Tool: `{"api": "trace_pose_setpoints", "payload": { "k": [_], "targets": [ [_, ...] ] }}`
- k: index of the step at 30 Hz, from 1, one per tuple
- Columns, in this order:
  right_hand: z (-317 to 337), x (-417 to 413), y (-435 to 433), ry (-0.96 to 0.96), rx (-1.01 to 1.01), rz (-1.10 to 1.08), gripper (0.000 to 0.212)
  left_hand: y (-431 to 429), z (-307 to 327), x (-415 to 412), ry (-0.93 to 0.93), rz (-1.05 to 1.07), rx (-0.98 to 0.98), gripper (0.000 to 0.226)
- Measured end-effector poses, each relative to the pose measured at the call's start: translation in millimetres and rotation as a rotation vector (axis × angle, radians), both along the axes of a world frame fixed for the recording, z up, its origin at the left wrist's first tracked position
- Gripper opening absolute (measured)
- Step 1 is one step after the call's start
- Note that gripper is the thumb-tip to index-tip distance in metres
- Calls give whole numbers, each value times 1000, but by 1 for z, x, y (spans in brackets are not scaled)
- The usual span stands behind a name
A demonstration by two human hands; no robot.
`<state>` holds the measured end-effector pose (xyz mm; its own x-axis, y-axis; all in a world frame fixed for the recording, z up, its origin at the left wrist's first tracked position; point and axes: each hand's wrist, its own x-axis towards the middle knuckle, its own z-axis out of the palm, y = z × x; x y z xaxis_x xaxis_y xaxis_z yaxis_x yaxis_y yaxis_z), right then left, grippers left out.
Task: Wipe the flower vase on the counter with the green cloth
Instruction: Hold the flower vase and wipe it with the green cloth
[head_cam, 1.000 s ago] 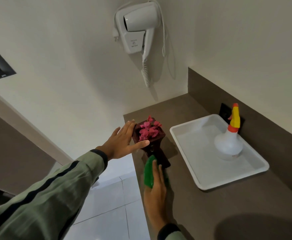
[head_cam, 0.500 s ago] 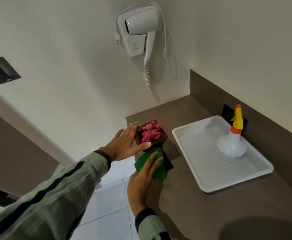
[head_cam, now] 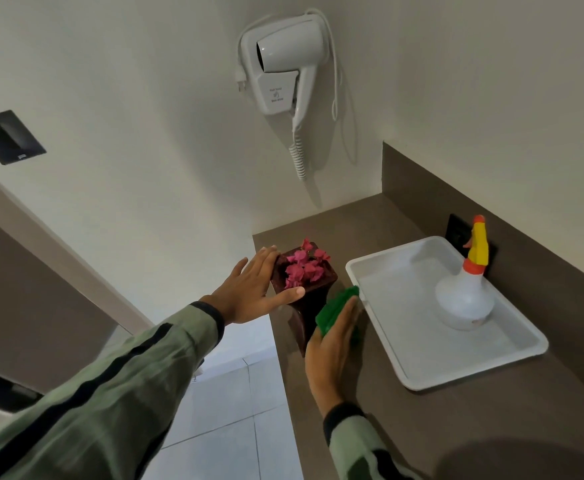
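A dark brown flower vase (head_cam: 309, 306) with pink flowers (head_cam: 302, 266) stands near the left edge of the brown counter (head_cam: 370, 410). My left hand (head_cam: 256, 289) grips the vase's upper rim from the left, thumb across the front. My right hand (head_cam: 332, 344) presses the green cloth (head_cam: 335, 306) flat against the vase's right side. Most of the cloth is hidden under my palm and fingers.
A white tray (head_cam: 422, 362) lies just right of the vase, and the cloth nearly touches its rim. A white spray bottle (head_cam: 463, 299) with a yellow nozzle stands in it. A hair dryer (head_cam: 283, 71) hangs on the wall above. The counter drops to tiled floor (head_cam: 235, 410) at left.
My right hand has carried the green cloth from the vase's front base round to its right side, towards the tray. My left hand has kept its hold on the rim.
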<state>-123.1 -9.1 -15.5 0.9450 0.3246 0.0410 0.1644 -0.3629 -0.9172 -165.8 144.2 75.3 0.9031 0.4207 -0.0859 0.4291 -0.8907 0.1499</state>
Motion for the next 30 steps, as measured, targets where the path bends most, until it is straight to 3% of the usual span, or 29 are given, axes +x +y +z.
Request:
{"api": "trace_pose_setpoints", "payload": {
  "k": [3,7,12,17,19,21,25,28,30],
  "targets": [
    [-8,-13,9,-57,-211,93,81,-2,1,0,-1,-3,6,110],
    [-20,-24,2,-147,-318,170,86,-2,2,-1,16,-5,18,109],
    [-44,-25,-30,-264,-417,445,84,-2,3,-2,39,-2,27,110],
    [-8,-22,-32,-223,-133,81,104,-1,3,0,54,4,26,111],
    [10,-24,-17,-231,-8,72,104,-1,4,0,61,-1,19,111],
    [18,-31,-3,-266,-28,108,103,0,4,0,70,-9,16,112],
    [2,-46,-2,-232,-292,226,101,-1,6,1,68,-9,19,112],
    [-16,-46,-13,-190,-294,257,100,-2,6,0,67,-12,34,112],
    [-19,-36,-13,-156,-251,165,100,-2,6,0,63,-13,34,112]
  ]
}}
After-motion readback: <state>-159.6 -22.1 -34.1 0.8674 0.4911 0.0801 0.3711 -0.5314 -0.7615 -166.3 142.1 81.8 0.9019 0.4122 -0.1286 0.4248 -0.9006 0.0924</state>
